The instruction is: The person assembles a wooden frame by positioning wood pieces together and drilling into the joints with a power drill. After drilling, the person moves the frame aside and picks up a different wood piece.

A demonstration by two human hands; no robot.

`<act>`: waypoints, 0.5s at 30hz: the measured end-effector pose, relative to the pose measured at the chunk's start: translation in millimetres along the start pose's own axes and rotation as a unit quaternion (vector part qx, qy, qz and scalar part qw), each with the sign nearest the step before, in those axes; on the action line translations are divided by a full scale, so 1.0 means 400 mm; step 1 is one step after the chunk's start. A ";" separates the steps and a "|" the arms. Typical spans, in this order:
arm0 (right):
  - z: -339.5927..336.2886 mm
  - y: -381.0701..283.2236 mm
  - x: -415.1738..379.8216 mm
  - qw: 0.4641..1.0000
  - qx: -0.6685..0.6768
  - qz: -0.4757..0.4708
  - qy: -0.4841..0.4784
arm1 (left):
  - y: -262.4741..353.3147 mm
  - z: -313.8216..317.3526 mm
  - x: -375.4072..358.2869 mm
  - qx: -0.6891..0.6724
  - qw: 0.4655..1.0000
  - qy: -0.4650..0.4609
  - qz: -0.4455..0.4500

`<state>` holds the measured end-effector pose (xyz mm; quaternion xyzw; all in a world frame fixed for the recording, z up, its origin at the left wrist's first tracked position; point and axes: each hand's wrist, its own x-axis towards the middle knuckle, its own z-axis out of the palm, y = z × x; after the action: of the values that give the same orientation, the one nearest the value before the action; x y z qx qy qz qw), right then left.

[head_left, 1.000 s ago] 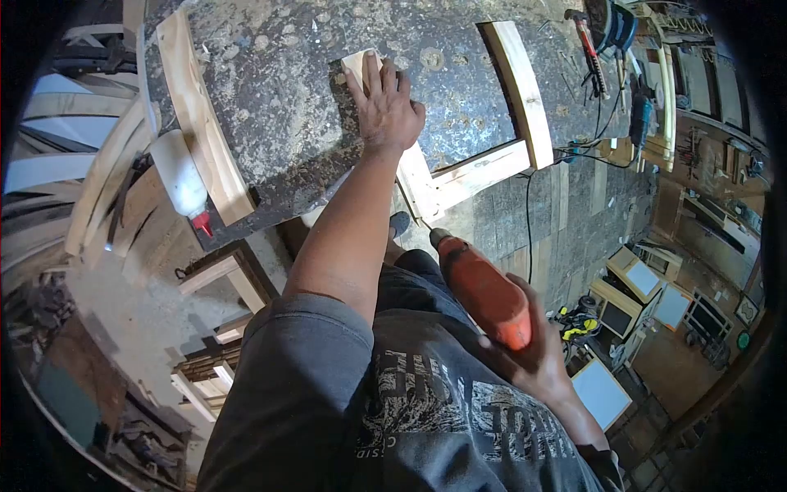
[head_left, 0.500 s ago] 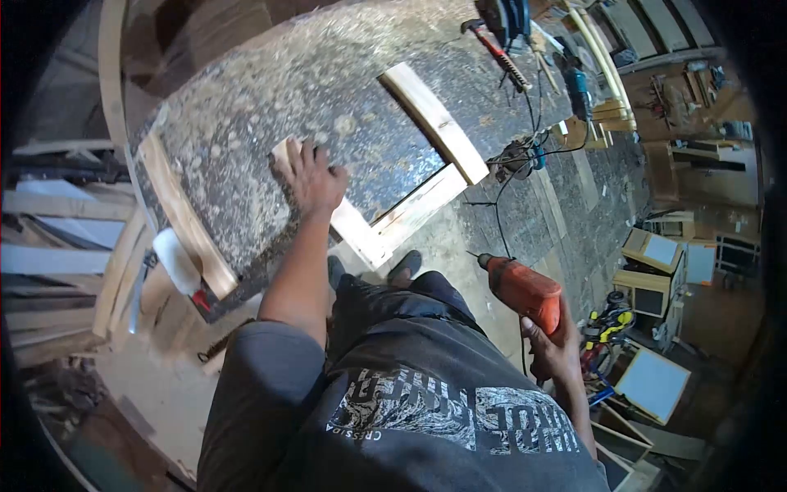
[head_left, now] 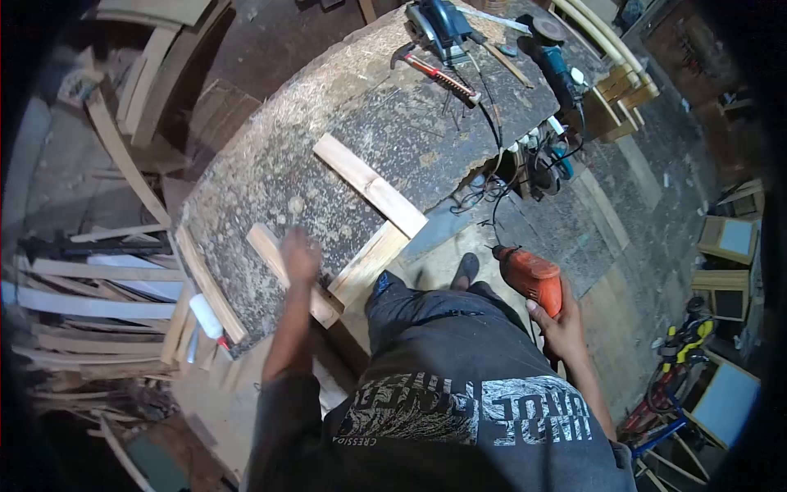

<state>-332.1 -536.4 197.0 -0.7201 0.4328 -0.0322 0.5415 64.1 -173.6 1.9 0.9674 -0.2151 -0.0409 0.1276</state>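
Note:
A three-sided wooden frame [head_left: 370, 190] lies on the sawdust-covered workbench [head_left: 270, 184], its near corner over the bench edge. My left hand [head_left: 298, 254] hovers, blurred, over the frame's left rail, fingers loosely curled with nothing in them. My right hand [head_left: 556, 321] grips an orange power drill [head_left: 531, 278] held low at my side, away from the bench, bit pointing toward the bench.
A glue bottle [head_left: 206, 318] and a loose wooden slat [head_left: 209, 284] sit at the bench's left edge. A hammer [head_left: 434, 74], planer [head_left: 438, 26], grinder [head_left: 557, 70] and tangled cords [head_left: 508, 176] crowd the far end. Stacked wood lies left; small cabinets [head_left: 730, 238] stand right.
My left hand has lifted off the frame rail it was pressing. The drill has pulled back from the frame's corner to my right side. The camera view has swung and drawn back.

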 end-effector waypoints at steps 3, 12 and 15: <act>-0.054 0.001 0.060 1.000 0.013 -0.023 -0.005 | 0.226 0.075 -0.044 -0.072 0.984 0.013 0.164; -0.117 -0.008 0.195 0.998 -0.036 -0.045 -0.037 | 0.419 0.130 -0.092 -0.030 0.995 -0.032 0.086; -0.123 -0.046 0.206 0.997 -0.042 -0.043 -0.053 | 0.429 0.114 -0.095 -0.035 0.995 -0.037 0.081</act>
<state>-295.1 -626.9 197.2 -0.7607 0.3735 0.0008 0.5309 -46.1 -318.1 4.3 0.9394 -0.2963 -0.0738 0.1558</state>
